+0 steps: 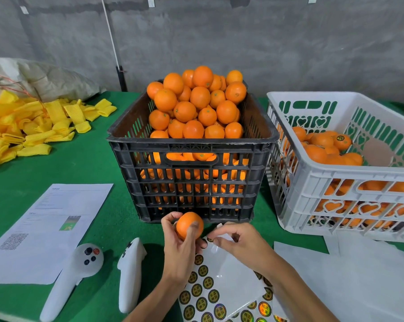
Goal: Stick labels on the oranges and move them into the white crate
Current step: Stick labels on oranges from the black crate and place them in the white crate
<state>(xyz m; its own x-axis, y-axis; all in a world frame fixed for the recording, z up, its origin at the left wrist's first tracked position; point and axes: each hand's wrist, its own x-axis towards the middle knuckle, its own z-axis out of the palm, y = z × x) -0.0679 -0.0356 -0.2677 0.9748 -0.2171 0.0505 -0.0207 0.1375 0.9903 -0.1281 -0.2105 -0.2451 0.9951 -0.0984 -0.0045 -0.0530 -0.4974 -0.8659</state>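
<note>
1. The left hand (181, 242) gripped a single orange (189, 225) in front of the near wall of the black crate (191, 173), fingers curled behind the fruit and the thumb laid across its front.
2. The right hand (237, 240) was just right of that orange, its thumb and forefinger pinched on a small round label (210, 239); the label looked partly peeled from its backing, though its edge was too small to tell for sure.
3. The sticker sheet (222, 284) lay on the green table (98, 159) beneath both hands, with rows of round gold-and-black labels along its left and near parts.
4. The black crate stood mid-table, heaped above its rim with unlabelled oranges (196, 105).
5. The white crate (342, 177) stood to its right, just beside it, holding a lower layer of oranges, one of them (341, 141) showing a dark round label on top.
6. Two white handheld controllers (80, 270) lay near-left beside a printed sheet of paper (50, 228).
7. Yellow foam net sleeves (29, 126) were heaped at far left, in front of a pale sack (33, 77).
</note>
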